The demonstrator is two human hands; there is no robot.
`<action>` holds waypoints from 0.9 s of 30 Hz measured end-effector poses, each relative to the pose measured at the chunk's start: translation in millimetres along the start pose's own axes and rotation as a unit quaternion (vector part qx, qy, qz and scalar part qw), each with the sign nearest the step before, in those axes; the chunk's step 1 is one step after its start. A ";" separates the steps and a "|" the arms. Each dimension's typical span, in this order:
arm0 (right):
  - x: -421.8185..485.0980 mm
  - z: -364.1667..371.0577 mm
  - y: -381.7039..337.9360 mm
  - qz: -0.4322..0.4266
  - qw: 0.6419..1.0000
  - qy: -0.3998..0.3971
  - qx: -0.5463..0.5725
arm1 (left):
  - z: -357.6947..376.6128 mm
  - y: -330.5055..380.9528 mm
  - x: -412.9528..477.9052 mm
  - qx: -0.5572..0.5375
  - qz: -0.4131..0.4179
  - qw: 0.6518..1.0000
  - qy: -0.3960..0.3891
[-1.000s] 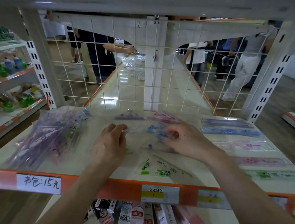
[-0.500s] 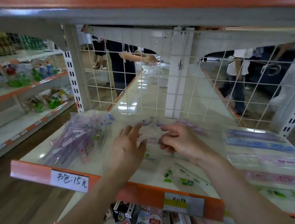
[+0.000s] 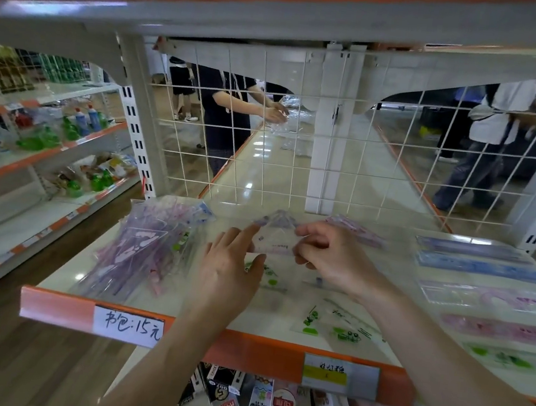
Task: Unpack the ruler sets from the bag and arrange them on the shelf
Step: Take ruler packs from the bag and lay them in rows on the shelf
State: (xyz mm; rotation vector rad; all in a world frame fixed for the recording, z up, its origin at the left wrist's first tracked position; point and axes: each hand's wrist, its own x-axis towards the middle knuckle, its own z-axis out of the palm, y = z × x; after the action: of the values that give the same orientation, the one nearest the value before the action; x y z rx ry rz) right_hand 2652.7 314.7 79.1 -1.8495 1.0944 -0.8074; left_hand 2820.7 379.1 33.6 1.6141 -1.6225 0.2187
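Observation:
A clear bag [image 3: 152, 243] stuffed with pink and purple ruler sets lies at the left of the cream shelf [image 3: 85, 269]. Over the shelf's middle, my right hand [image 3: 330, 256] pinches a clear triangular ruler piece [image 3: 274, 238] by its right edge. My left hand [image 3: 228, 271] touches the same piece from the left with its fingers nearly straight. Beneath my hands lie clear pieces with green print [image 3: 336, 327]. Several long rulers [image 3: 480, 265] in blue, pink and green are laid in a column at the right.
A white wire grid [image 3: 265, 155] closes the shelf's back, and people stand behind it. An orange price rail [image 3: 197, 338] with labels runs along the front edge. Boxed goods [image 3: 260, 405] fill the shelf below. Another shelf unit with green bottles [image 3: 67, 133] stands at the left.
Both hands lifted the clear triangular piece up off the shelf and a little toward the back. My view shifted left and closer to the shelf.

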 end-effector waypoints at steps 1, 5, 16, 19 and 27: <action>0.6 -0.1 0.8 -0.004 1.000 0.000 -0.007 | 0.4 0.0 0.2 0.004 -0.005 1.000 -0.002; 3.0 1.0 1.7 -0.025 0.998 -0.003 -0.058 | 0.5 -0.1 0.3 0.011 -0.023 1.000 -0.001; -0.8 4.9 -6.8 -0.103 0.966 0.022 -0.237 | -0.8 1.9 -0.5 0.048 -0.038 0.998 -0.016; 2.8 4.9 -6.3 -0.119 0.956 0.031 -0.266 | -1.3 2.7 -0.3 0.055 -0.045 0.997 -0.020; 14.0 8.5 -5.4 -0.165 0.953 0.015 -0.252 | -1.9 2.3 0.4 0.054 -0.062 0.997 -0.005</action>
State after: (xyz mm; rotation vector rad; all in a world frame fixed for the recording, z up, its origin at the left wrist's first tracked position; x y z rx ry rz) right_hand 2667.6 306.3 81.6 -2.5065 1.0931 -0.7924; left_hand 2819.5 380.3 36.0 1.7938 -1.5345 0.2392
